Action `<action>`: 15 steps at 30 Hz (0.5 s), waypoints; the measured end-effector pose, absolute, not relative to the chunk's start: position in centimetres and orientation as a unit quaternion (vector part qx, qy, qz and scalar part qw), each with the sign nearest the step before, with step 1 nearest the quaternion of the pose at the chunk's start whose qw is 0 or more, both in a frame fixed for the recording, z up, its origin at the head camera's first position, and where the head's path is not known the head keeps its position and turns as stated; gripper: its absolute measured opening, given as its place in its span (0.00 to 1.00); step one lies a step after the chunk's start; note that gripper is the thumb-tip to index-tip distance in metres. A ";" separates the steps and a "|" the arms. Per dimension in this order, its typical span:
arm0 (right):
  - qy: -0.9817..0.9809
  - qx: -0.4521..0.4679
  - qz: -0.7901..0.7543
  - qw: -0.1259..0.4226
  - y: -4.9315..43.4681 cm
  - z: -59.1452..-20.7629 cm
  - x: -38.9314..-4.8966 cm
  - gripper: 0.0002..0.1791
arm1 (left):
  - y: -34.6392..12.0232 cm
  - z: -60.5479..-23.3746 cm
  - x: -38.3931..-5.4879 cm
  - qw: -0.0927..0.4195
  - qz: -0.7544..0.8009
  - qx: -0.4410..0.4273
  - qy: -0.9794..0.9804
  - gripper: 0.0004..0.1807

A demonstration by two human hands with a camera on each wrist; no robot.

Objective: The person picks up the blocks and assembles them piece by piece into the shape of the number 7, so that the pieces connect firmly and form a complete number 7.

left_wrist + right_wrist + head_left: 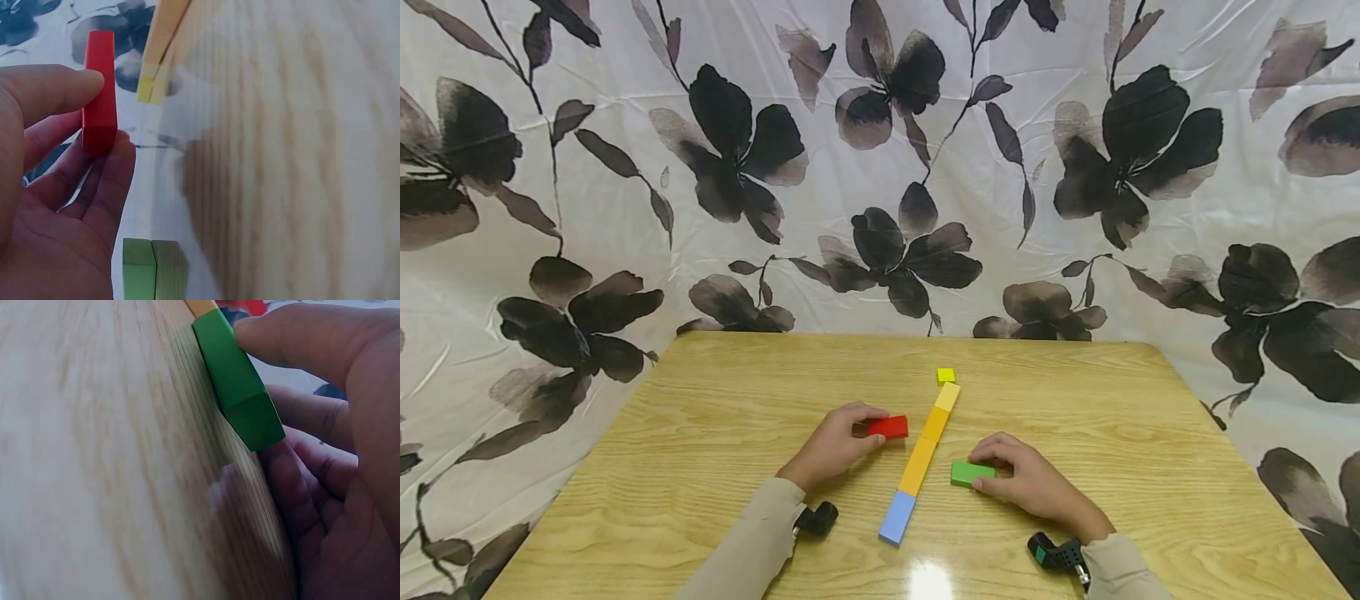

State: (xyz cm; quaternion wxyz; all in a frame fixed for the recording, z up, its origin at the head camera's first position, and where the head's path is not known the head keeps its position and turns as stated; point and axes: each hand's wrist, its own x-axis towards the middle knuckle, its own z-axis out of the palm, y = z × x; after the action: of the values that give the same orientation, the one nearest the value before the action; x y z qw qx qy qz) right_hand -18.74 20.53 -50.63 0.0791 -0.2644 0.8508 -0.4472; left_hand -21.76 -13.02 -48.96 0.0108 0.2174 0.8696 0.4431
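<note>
My left hand point(835, 446) pinches a red rectangular block point(889, 427) between thumb and fingers, just left of a slanting row of blocks. In the left wrist view, the thumb lies on one face of the red block point(100, 103) and fingertips are behind it. On the row's right, my right hand point(1033, 482) grips a green rectangular block point(966, 473) by its right end. The right wrist view shows this green block point(234, 369) close to the tabletop, thumb along one side. Running end to end, the row has a blue block point(897, 518), orange blocks point(917, 467) and a pale yellow block point(948, 397).
A small bright yellow block point(946, 376) sits at the row's far end. Everything lies on a wooden table point(737, 392) with rounded far corners. Behind it hangs a white cloth point(820, 183) with dark flowers. Each wrist carries a small black camera point(817, 518).
</note>
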 end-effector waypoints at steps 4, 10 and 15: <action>0.852 -0.267 -0.444 0.073 20.6 -50.7 -18.8 0.17 | -12.8 -49.0 -22.0 0.012 0.428 0.219 0.877 0.19; 0.858 -0.263 -0.436 0.066 20.7 -50.8 -18.9 0.16 | -12.6 -49.1 -22.4 0.015 0.411 0.222 0.884 0.18; 0.859 -0.263 -0.435 0.069 20.7 -50.6 -18.9 0.17 | -12.2 -49.2 -22.6 0.023 0.411 0.221 0.884 0.17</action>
State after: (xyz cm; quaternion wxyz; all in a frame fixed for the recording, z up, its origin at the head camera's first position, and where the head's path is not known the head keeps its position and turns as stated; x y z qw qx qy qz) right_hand -18.92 20.72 -50.60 0.0692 -0.2627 0.8585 -0.4349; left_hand -22.63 -12.16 -49.16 0.0229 0.2206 0.8842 0.4112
